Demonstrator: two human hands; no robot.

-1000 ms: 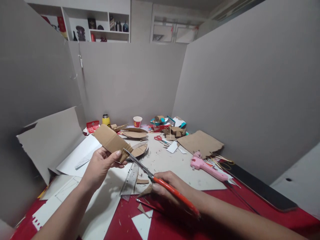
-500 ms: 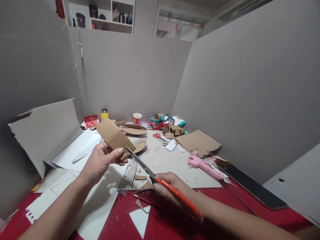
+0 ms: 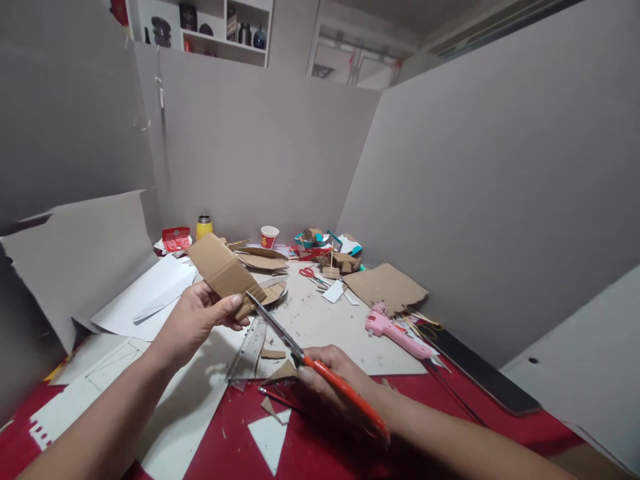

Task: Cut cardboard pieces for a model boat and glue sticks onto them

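Observation:
A brown strip of cardboard (image 3: 217, 263) is pinched in my left hand (image 3: 200, 317), thumb on top and fingers beneath. My right hand (image 3: 327, 373) grips large scissors (image 3: 345, 393) with orange-red handles. Their metal blades reach up to the left and meet the lower right edge of the cardboard, close to my left thumb. Part of the far handle is hidden by my right hand. Below the blades lie a clear ruler (image 3: 246, 352) and small cardboard scraps (image 3: 273, 354).
A pink glue gun (image 3: 400, 337) lies at right beside a cardboard sheet (image 3: 387, 287). Small red-handled scissors (image 3: 311, 274), a paper cup (image 3: 269, 237) and a yellow bottle (image 3: 204, 227) are farther back. White paper (image 3: 145, 293) lies at left. Grey panels (image 3: 260, 147) surround the table.
The whole view has shifted slightly, so the table things appear farther left. Both hands keep their hold, and the blades stay at the same edge of the cardboard.

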